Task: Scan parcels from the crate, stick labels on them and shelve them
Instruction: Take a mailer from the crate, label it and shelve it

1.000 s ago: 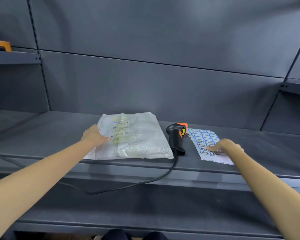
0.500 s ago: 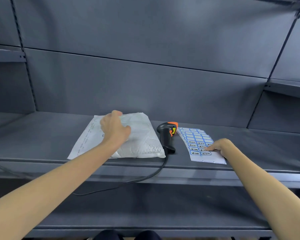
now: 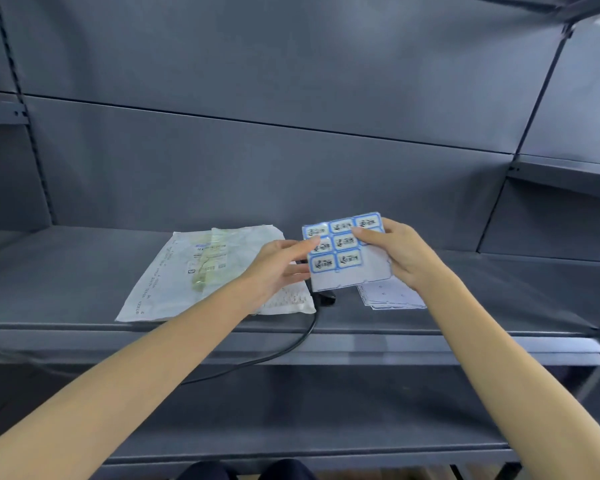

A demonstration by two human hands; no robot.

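I see my right hand [image 3: 400,252] gripping the glossy blue-bordered label sheet [image 3: 347,252], my left hand's [image 3: 278,268] extended fingers touching its edge.

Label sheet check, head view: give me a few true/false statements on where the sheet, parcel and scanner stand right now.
1. The right hand holds the label sheet raised above the shelf. True.
2. The left hand rests flat on the parcel. False: its fingers reach to the sheet's left edge, above the parcel.
3. The parcel lies on the shelf, printed side up. True.
4. The barcode scanner is held in a hand. False: it lies on the shelf, mostly hidden behind the sheet, its cable hanging over the edge.
5. More sheets lie on the shelf under the right hand. True.
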